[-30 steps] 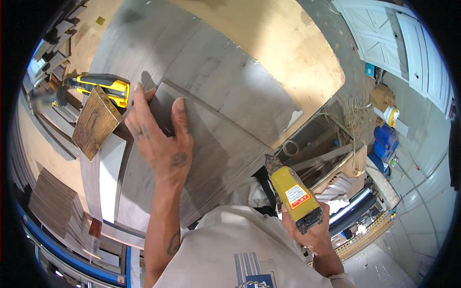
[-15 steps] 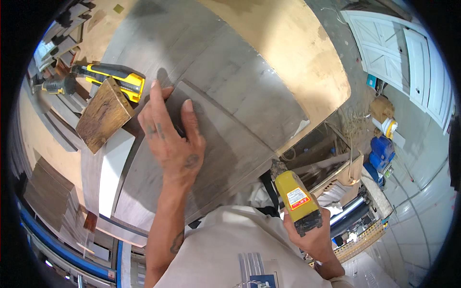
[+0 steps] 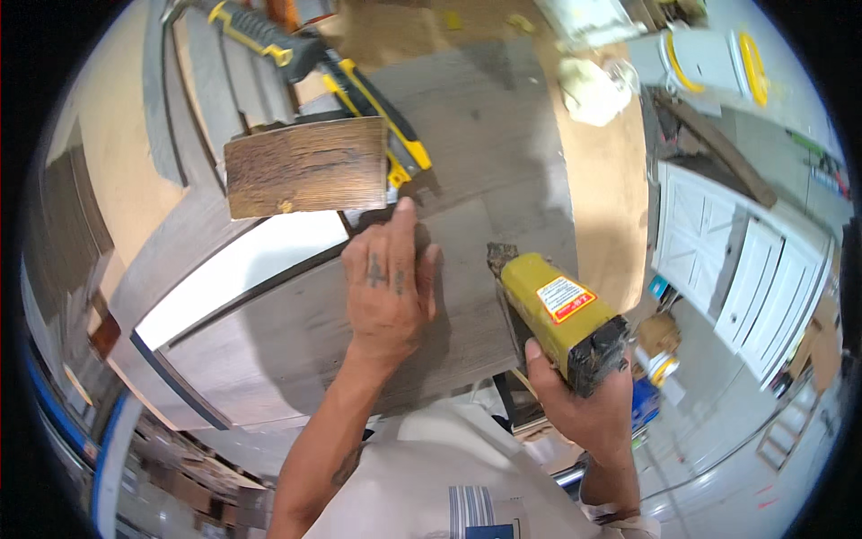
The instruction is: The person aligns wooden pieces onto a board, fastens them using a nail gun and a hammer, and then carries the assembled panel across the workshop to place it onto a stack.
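- Nearest is the person's pale shirt (image 3: 404,467), striped on the chest.
- The right hand (image 3: 588,409) is closed round the nailer (image 3: 557,301), its thumb lying along the near side; the other fingers are mostly hidden beneath.
- The nailer, yellow-green with a black end, points its dirty nose forward and left over the grey panel (image 3: 467,332); whether the nose touches the panel I cannot tell.
- The left hand (image 3: 386,292) is over the panel, thumb spread from the outstretched index finger, the other fingers bent.
- A white strip (image 3: 242,278) runs along the panel's left side, a dark edge between them.
- The brown block (image 3: 305,168) sits past the strip's far end, just ahead of the left hand; contact with the index fingertip is unclear.
- Right behind the block lies a yellow-and-black cutter (image 3: 386,112), slanting; farther left is a similarly coloured handle (image 3: 260,40).
- Pale table wood (image 3: 615,211) shows beyond the panel, bearing a cream lump (image 3: 593,94).
- Farther off stand a white cabinet (image 3: 732,278) and a yellow-banded bucket (image 3: 718,67).
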Motion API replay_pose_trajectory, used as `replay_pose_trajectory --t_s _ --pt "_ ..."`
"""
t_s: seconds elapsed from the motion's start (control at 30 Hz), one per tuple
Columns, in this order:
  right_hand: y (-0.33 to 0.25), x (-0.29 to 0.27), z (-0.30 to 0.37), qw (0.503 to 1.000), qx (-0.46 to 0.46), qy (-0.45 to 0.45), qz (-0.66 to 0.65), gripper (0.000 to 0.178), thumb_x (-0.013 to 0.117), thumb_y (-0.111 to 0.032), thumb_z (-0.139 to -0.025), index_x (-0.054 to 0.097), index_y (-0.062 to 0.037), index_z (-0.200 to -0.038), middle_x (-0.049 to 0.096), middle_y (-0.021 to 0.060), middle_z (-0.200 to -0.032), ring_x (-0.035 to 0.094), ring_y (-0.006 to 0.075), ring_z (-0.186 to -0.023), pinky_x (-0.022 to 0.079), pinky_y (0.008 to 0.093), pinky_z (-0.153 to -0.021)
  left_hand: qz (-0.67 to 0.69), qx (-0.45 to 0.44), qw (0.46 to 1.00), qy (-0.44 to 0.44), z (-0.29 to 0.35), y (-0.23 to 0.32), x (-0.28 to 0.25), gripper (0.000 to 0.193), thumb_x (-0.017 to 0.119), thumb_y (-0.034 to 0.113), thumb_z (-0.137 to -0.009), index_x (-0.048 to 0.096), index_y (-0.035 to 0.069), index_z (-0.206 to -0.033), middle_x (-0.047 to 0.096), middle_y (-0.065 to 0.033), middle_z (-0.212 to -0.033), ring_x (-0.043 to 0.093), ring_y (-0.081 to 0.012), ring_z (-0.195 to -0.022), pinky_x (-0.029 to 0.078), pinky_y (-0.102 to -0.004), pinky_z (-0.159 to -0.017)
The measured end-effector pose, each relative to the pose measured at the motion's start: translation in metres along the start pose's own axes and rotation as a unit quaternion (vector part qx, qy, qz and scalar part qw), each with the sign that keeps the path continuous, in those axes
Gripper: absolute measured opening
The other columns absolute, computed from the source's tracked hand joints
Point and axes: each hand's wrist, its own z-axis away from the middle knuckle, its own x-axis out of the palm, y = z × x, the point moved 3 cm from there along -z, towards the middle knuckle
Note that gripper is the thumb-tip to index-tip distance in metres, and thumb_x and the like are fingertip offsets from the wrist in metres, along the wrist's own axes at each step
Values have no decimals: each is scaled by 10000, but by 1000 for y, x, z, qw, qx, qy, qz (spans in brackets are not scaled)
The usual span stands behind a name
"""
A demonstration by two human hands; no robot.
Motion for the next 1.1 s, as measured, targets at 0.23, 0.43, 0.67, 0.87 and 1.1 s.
replay_pose_trajectory --t_s 0.23,0.43,0.67,0.87,1.1 --pt "-9 0 -18 994 50 -39 91 185 737 -113 -760 678 -35 -917 694 83 -821 671 268 -710 499 347 -662 36 -34 999 11 1 -1 -1 601 694 66 -789 452 -73 -1322 582 -150 -1031 547 -308 -933 441 -423 -835" --pt "-10 1 -18 992 89 -38 81 181 738 -123 -767 690 -66 -933 698 54 -873 646 251 -771 465 352 -721 47 -37 998 -16 -2 2 -2 589 683 51 -822 412 -82 -1327 604 -157 -1080 578 -293 -913 432 -420 -858" --pt "-18 -3 -21 986 125 -48 96 194 739 -133 -764 689 -80 -944 680 49 -832 637 257 -742 453 362 -690 45 -29 999 -6 -1 1 -2 584 701 43 -796 437 -87 -1300 588 -169 -1144 580 -293 -900 445 -416 -835" --pt "-13 -3 -23 989 76 -28 122 196 747 -113 -745 686 -68 -926 675 68 -825 635 275 -719 473 378 -656 43 -39 998 6 0 -1 -1 546 680 92 -815 482 -69 -1298 590 -144 -1014 564 -287 -934 454 -411 -839" --pt "-10 -3 -20 991 107 -9 86 199 744 -74 -714 682 -44 -901 675 91 -834 638 302 -725 494 376 -676 67 -39 997 -4 -3 0 -4 605 704 29 -782 443 -90 -1315 602 -160 -1032 572 -303 -892 448 -408 -835"
